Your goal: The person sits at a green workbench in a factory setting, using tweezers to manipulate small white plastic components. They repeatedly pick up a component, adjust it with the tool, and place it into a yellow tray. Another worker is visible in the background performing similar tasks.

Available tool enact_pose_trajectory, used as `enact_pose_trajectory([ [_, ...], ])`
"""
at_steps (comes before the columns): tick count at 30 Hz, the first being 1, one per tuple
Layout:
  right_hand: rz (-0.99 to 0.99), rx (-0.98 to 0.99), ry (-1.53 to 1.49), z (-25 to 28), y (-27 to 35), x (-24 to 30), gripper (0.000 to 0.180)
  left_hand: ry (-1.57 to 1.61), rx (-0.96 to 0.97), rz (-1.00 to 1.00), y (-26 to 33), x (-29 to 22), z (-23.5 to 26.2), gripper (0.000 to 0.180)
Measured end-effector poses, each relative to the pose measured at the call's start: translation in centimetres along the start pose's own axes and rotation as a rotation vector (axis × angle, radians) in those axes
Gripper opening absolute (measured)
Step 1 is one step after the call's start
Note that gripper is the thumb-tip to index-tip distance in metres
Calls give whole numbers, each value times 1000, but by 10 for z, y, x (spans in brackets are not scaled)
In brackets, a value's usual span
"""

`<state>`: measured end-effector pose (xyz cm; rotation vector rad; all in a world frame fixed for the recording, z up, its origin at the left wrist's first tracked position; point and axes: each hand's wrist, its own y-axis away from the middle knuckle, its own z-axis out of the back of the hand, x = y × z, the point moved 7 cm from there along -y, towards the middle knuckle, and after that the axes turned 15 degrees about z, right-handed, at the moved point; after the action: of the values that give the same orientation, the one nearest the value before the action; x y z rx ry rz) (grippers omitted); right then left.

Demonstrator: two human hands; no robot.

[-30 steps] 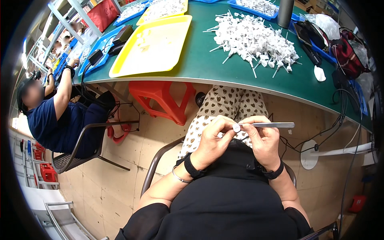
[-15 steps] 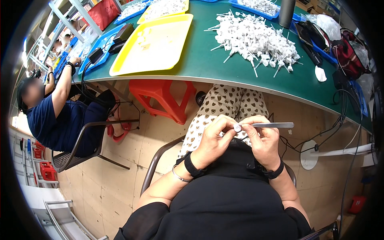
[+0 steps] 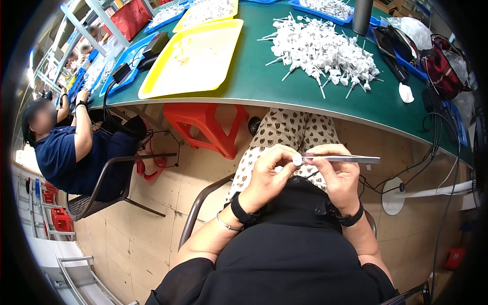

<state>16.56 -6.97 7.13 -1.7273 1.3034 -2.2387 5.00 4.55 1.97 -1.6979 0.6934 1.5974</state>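
Observation:
Above my lap, my left hand (image 3: 270,173) pinches a small white round plastic piece (image 3: 297,160) between thumb and fingertips. Close beside it, my right hand (image 3: 336,175) is closed on a pair of metal tweezers (image 3: 358,159), whose handle end sticks out to the right. The tweezers' tips are partly hidden by my fingers, near the white piece; I cannot tell whether they touch it. Ahead on the green table (image 3: 259,84) lies a large heap of white plastic pieces with thin stems (image 3: 323,53).
A yellow tray (image 3: 216,76) with a few small bits lies at the table's left. Blue trays, a dark grey cylinder (image 3: 362,18) and a dark red bag (image 3: 445,71) stand farther back. A red stool (image 3: 203,124) is under the table. A co-worker (image 3: 66,152) sits at left.
My hands have drawn slightly apart, and the tweezers have shifted a little to the right, their two arms now showing more. The co-worker's near arm has pulled back.

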Motion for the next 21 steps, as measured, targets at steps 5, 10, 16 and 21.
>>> enact_pose_trajectory([
  [5, -142, -146, -209, 10, 5, -18, 14, 88, 16, 61, -2, 8, 3, 9],
  [10, -125, -197, -194, 18, 4, -22, 16, 64, -256, -206, -33, -51, 55, 10],
  [16, -121, -193, -202, 18, 3, -18, 16, -1039, -855, -402, -114, -98, 185, 34],
  [21, -135, -180, -196, 18, 4, -20, 16, -1026, -384, -271, -145, -92, 95, 30],
])
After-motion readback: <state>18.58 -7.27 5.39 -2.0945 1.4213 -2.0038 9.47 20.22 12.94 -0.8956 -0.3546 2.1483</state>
